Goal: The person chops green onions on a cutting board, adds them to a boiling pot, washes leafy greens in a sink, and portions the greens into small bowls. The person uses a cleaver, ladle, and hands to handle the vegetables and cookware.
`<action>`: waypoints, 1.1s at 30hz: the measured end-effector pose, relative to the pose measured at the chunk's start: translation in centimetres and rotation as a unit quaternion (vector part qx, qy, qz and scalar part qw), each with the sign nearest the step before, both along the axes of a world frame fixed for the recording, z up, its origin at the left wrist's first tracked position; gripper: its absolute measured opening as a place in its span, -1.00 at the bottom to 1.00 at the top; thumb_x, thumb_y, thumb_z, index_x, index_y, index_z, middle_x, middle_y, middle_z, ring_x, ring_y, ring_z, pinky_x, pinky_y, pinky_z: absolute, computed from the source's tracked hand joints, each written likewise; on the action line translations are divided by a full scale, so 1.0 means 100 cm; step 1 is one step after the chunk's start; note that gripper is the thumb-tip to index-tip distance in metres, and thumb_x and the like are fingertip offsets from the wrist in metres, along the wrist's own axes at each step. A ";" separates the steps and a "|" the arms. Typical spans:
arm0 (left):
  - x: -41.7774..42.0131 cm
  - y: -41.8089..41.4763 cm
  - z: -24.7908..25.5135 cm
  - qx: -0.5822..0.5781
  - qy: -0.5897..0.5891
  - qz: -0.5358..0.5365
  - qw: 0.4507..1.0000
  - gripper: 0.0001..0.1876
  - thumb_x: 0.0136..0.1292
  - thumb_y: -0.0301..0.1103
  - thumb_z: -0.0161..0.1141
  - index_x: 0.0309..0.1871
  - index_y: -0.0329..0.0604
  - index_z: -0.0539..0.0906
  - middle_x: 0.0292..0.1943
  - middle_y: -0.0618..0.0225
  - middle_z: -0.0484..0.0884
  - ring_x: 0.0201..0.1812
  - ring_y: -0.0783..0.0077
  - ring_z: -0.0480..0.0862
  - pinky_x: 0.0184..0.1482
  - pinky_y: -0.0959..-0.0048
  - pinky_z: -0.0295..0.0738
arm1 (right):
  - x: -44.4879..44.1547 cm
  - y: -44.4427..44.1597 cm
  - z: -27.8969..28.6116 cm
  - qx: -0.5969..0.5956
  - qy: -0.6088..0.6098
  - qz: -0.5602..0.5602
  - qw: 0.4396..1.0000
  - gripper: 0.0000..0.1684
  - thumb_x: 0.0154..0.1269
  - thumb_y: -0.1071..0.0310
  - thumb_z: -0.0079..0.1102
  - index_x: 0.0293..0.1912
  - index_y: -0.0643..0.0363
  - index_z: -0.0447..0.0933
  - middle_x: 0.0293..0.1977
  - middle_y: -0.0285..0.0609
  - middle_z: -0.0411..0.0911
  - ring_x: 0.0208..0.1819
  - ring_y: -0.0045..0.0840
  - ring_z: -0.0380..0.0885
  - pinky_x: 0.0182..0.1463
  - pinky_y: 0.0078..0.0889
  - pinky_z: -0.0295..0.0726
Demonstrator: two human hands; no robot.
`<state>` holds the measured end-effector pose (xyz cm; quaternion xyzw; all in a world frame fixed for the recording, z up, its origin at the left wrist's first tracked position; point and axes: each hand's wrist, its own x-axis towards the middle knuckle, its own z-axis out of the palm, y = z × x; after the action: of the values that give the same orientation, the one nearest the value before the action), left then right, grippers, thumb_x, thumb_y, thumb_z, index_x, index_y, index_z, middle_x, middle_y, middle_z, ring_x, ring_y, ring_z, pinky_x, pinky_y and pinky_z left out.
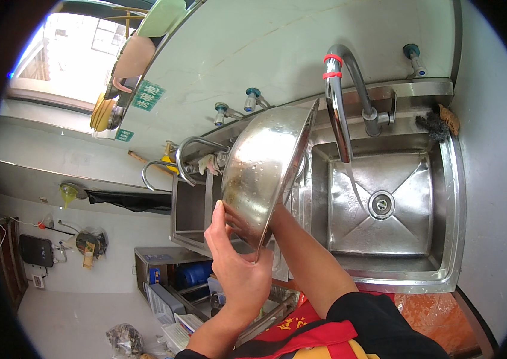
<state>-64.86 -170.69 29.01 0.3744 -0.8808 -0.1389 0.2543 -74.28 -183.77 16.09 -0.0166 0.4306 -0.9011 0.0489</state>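
Observation:
A large stainless steel bowl (pixel 258 166), wet with drops, is tilted on its side left of the sink basin. My left hand (pixel 240 269) grips its lower rim, with the fingers against the outer wall. My right forearm reaches behind the rim, and the right hand is hidden by the bowl. A chrome faucet (pixel 339 116) with red bands runs a thin stream of water into the steel sink (pixel 381 206), near its drain (pixel 381 205).
Steel wool (pixel 433 125) and a brown scrubber (pixel 449 119) lie at the sink's back right corner. Further faucets (pixel 190 157) stand over a second basin (pixel 190 204) at left. Bowls (pixel 134 56) sit on a shelf at upper left.

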 end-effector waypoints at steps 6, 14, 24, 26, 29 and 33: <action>0.000 0.000 0.001 0.002 0.004 -0.004 1.000 -0.07 -0.15 -0.75 0.18 0.43 -0.26 0.14 0.06 0.09 0.31 -0.01 0.22 0.46 -0.29 0.51 0.74 | 0.002 -0.003 0.004 -0.022 0.004 0.000 1.000 -0.39 0.40 0.21 0.00 0.34 0.30 0.23 0.36 0.07 0.15 0.42 -0.16 0.10 0.47 -0.19 0.00; 0.001 -0.001 0.001 0.000 0.003 -0.007 1.000 -0.07 -0.14 -0.74 0.19 0.43 -0.26 0.14 0.06 0.10 0.31 0.00 0.22 0.45 -0.32 0.51 0.75 | 0.007 -0.007 0.003 -0.024 0.028 0.019 0.999 -0.40 0.39 0.23 0.03 0.32 0.30 0.25 0.34 0.09 0.17 0.39 -0.12 0.13 0.46 -0.17 0.04; 0.062 -0.082 -0.052 0.375 0.227 0.106 0.893 -0.33 -0.07 -0.66 0.07 0.25 -0.32 0.29 0.03 0.12 0.45 0.01 0.17 0.53 0.04 0.23 0.57 | 0.002 0.012 -0.011 0.381 0.260 0.075 0.884 -0.47 0.20 0.31 0.15 0.18 0.17 0.41 0.24 0.03 0.27 0.23 -0.08 0.29 0.26 0.07 0.28; 0.084 -0.099 -0.084 0.525 0.307 0.160 0.778 -0.43 -0.05 -0.62 0.03 0.16 -0.35 0.36 -0.01 0.13 0.50 -0.01 0.14 0.57 0.06 0.12 0.56 | 0.017 0.023 -0.024 0.513 0.348 0.142 0.772 -0.50 0.18 0.29 0.17 0.14 0.16 0.44 0.28 -0.03 0.25 0.28 -0.09 0.24 0.22 0.24 0.27; 0.109 -0.095 -0.133 0.639 0.371 0.206 0.642 -0.52 -0.02 -0.59 -0.02 0.08 -0.37 0.42 -0.02 0.14 0.56 0.00 0.10 0.60 0.12 0.01 0.53 | 0.039 0.069 -0.011 0.539 0.441 0.229 0.680 -0.50 0.16 0.31 0.20 0.13 0.16 0.46 0.27 -0.05 0.26 0.31 -0.08 0.23 0.25 0.16 0.30; 0.132 -0.081 -0.194 0.710 0.429 0.244 0.503 -0.52 -0.02 -0.59 -0.02 0.08 -0.37 0.43 0.03 0.16 0.56 0.09 0.12 0.58 0.22 0.07 0.47 | 0.002 0.152 0.008 0.294 0.472 0.199 0.807 -0.59 0.08 0.54 0.20 -0.01 0.15 0.59 0.01 -0.05 0.55 0.03 -0.14 0.56 0.05 -0.21 0.59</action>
<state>-51.61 -178.76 9.57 0.5243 -0.1442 -0.7933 0.2738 -74.07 -168.60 16.86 -0.5098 0.6319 -0.5835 0.0200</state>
